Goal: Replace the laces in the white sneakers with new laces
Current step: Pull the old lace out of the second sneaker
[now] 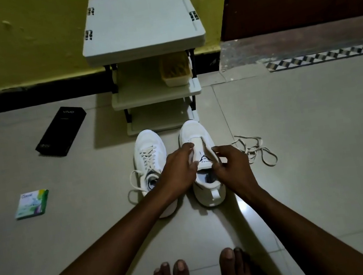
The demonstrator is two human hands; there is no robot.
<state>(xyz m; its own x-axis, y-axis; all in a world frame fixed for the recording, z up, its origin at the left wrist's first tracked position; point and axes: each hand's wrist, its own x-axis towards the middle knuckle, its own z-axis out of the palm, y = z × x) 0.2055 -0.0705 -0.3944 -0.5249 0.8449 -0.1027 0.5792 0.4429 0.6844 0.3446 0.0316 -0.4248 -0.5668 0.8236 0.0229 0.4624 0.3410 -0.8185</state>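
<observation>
Loose lace [254, 150] lies right of two sneakers [199, 158], shelf rack [142, 25] behind.

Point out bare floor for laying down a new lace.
Bare floor lies right of the loose lace, and between the laced sneaker and the green box. Crowded where the left hand and right hand hold the unlaced sneaker by the rack.

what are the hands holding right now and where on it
Both hold the unlaced sneaker: the left hand grips its left eyelet edge, the right hand pinches its right eyelet edge.
</observation>
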